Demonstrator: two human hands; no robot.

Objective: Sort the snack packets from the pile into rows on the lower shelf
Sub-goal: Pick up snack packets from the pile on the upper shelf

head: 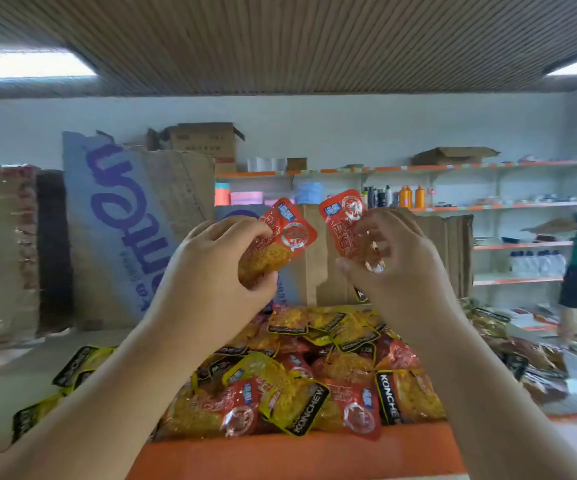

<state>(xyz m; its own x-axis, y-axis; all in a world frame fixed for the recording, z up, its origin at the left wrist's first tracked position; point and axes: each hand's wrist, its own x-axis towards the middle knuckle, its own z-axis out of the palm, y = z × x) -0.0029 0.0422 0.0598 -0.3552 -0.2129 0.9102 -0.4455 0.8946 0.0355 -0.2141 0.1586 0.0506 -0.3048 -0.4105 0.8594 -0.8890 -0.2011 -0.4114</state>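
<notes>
The left grip (217, 261) clasps a red snack packet (285, 233), its top tilted toward 1 o'clock; the right grip (398, 258) pinches a second red packet (344, 220), tilted toward 11. Both packets are held apart above the pile of red and yellow packets (315, 375) at 6 o'clock on the orange-edged shelf (297, 452)

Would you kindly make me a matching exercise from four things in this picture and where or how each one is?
Things:
1. left hand
2. yellow KONCHEW packet
3. orange bottles
4. purple-lettered carton

Places or states:
A. standing on a wall shelf
B. behind the pile, at the left
C. gripping a red packet
D. lying at the front of the pile

Pairs: 1-C, 2-D, 3-A, 4-B.
</notes>
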